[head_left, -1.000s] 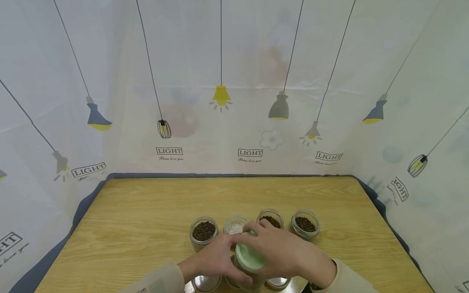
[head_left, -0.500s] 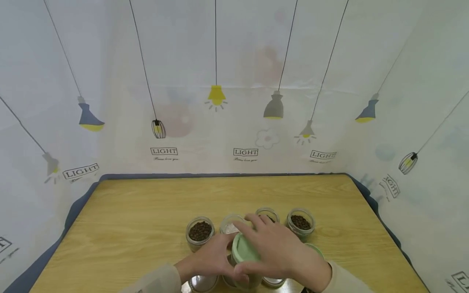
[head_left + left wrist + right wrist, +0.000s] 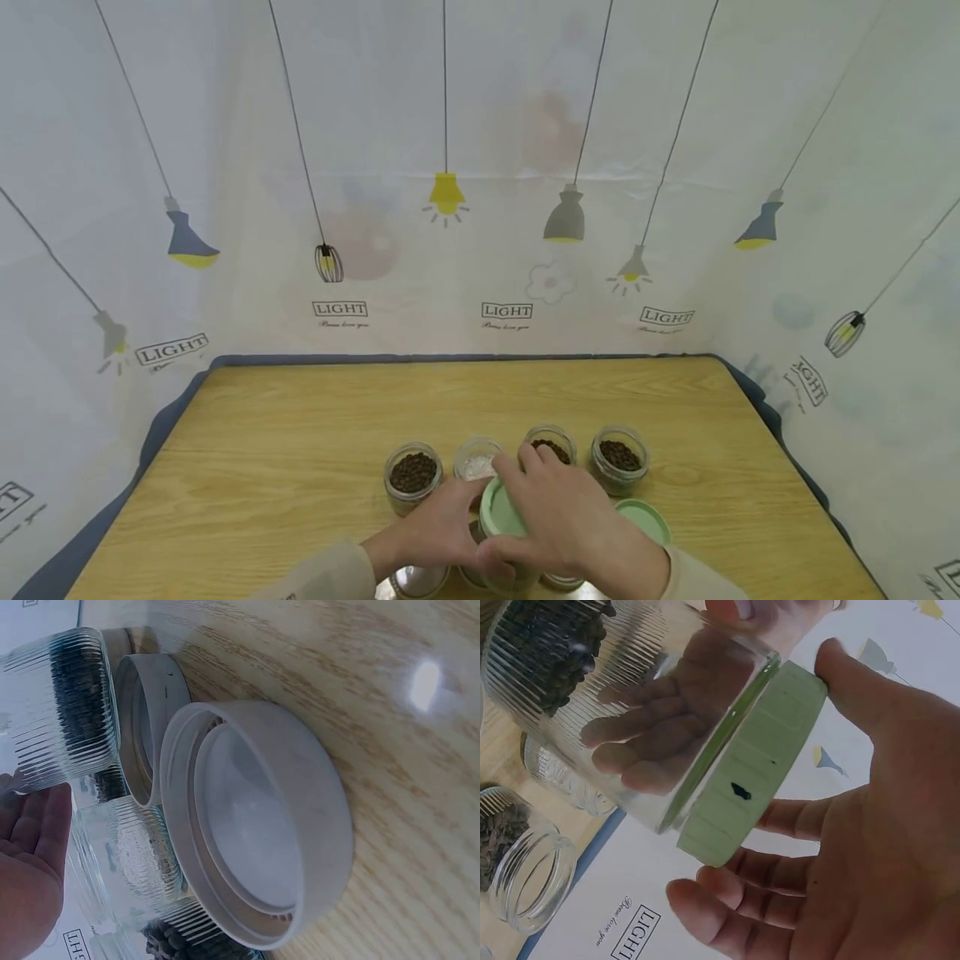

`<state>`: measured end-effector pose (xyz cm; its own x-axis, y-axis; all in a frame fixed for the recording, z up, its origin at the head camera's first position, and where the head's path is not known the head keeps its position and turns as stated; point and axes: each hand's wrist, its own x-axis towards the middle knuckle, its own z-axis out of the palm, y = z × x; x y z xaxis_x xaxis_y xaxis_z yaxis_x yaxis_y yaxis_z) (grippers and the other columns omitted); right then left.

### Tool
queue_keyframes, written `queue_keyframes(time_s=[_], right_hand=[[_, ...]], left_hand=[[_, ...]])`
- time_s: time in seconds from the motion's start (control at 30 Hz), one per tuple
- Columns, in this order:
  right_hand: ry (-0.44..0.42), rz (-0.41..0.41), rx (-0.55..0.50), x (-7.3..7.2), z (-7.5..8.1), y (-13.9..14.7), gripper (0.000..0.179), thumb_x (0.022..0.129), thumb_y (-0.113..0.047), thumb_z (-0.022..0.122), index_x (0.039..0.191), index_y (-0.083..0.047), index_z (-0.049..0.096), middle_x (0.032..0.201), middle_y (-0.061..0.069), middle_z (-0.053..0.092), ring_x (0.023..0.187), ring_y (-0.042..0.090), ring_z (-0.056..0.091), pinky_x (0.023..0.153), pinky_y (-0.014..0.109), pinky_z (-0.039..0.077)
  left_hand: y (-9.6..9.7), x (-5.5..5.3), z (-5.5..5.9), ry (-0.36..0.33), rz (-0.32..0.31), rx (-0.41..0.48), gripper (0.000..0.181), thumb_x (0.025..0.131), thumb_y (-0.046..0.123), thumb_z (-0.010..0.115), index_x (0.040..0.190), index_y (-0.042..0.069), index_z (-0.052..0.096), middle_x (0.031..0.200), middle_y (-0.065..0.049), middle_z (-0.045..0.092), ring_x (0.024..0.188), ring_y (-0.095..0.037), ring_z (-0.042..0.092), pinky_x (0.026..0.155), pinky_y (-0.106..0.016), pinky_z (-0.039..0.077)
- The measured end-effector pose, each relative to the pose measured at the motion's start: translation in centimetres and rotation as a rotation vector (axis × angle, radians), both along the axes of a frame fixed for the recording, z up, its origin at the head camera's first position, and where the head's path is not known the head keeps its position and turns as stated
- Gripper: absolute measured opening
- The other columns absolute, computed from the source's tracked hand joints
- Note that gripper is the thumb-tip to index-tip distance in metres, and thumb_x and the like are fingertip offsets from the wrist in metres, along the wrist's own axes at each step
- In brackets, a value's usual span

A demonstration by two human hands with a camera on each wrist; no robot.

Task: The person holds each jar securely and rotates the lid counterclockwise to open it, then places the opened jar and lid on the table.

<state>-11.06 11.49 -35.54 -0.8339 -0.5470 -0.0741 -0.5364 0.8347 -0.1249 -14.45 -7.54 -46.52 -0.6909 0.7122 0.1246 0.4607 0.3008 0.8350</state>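
Observation:
My left hand (image 3: 442, 529) holds a ribbed clear glass jar (image 3: 641, 645), with its fingers showing through the glass in the right wrist view. Dark beans lie inside the jar, which is tilted in that view. A green screw lid (image 3: 757, 765) with a small dark mark covers the jar's mouth. Around the lid's rim, my right hand (image 3: 566, 517) curls its thumb and fingers. Left wrist view: the jar (image 3: 75, 697) stands close to the left hand (image 3: 34, 855), near upturned pale lids.
Beyond the hands stand uncovered glass jars in a row: dark beans in the left jar (image 3: 412, 475), white grains in another (image 3: 477, 458), and dark beans in the right ones (image 3: 619, 458). A second green lid (image 3: 647, 521) lies right; a pale lid (image 3: 330, 810) rests nearer.
My right hand has shifted its fingers around the green lid. The second green lid on the table, hidden a second ago, now shows beside the right wrist. The head view has shifted slightly.

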Motion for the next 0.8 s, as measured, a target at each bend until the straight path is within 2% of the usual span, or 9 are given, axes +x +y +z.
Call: queue_keyframes(time_s=[0.2,0.4,0.5,0.63,0.73,0.8], right_hand=[[0.049,0.048,0.007,-0.3,-0.1,0.0,0.075,0.076,-0.075,0.06,0.122,-0.016,0.056,0.105,0.003,0.054,0.096,0.02,0.052,0.061,0.034,0.052],[-0.004,0.155,-0.05,-0.8,0.2,0.3,0.056,0.072,-0.053,0.075,0.119,-0.026,0.058,0.108,-0.003,0.051,0.097,0.015,0.045,0.06,0.026,0.045],[-0.071,0.219,-0.07,-1.0,0.5,0.6,0.061,0.07,-0.044,0.08,0.126,-0.032,0.057,0.118,-0.005,0.052,0.105,0.014,0.046,0.064,0.025,0.047],[-0.137,0.309,-0.112,-1.1,0.8,1.0,0.072,0.068,-0.036,0.086,0.133,-0.037,0.053,0.128,-0.006,0.051,0.116,0.014,0.046,0.073,0.026,0.051],[-0.122,0.351,-0.109,-1.1,0.9,1.1,0.081,0.065,-0.036,0.088,0.136,-0.038,0.05,0.134,-0.007,0.05,0.123,0.016,0.044,0.09,0.034,0.051],[-0.109,0.341,-0.09,-1.1,1.1,1.2,0.089,0.062,-0.045,0.088,0.14,-0.039,0.046,0.141,-0.006,0.047,0.129,0.019,0.043,0.103,0.043,0.044]], left_hand=[[0.0,0.1,0.2,-0.073,0.001,0.006,0.068,0.07,0.045,0.085,0.129,0.031,0.053,0.118,0.016,0.065,0.103,0.001,0.063,0.093,-0.023,0.051],[-0.1,0.3,0.4,-0.099,0.013,-0.005,0.07,0.07,0.044,0.085,0.131,0.028,0.054,0.117,0.015,0.066,0.102,0.001,0.064,0.092,-0.023,0.052],[-0.1,0.4,0.4,-0.119,0.007,0.007,0.07,0.069,0.043,0.086,0.13,0.03,0.054,0.117,0.014,0.066,0.102,-0.001,0.064,0.092,-0.024,0.051],[-0.1,0.3,0.2,-0.099,-0.013,0.023,0.064,0.07,0.043,0.086,0.126,0.031,0.057,0.115,0.013,0.066,0.101,-0.001,0.064,0.09,-0.025,0.052],[0.0,0.2,0.1,-0.082,-0.027,0.04,0.061,0.071,0.041,0.086,0.125,0.032,0.059,0.115,0.013,0.067,0.101,-0.001,0.064,0.089,-0.025,0.053],[0.0,0.2,0.1,-0.098,-0.031,0.057,0.062,0.071,0.04,0.086,0.126,0.031,0.058,0.117,0.012,0.066,0.102,-0.002,0.064,0.09,-0.026,0.053]])
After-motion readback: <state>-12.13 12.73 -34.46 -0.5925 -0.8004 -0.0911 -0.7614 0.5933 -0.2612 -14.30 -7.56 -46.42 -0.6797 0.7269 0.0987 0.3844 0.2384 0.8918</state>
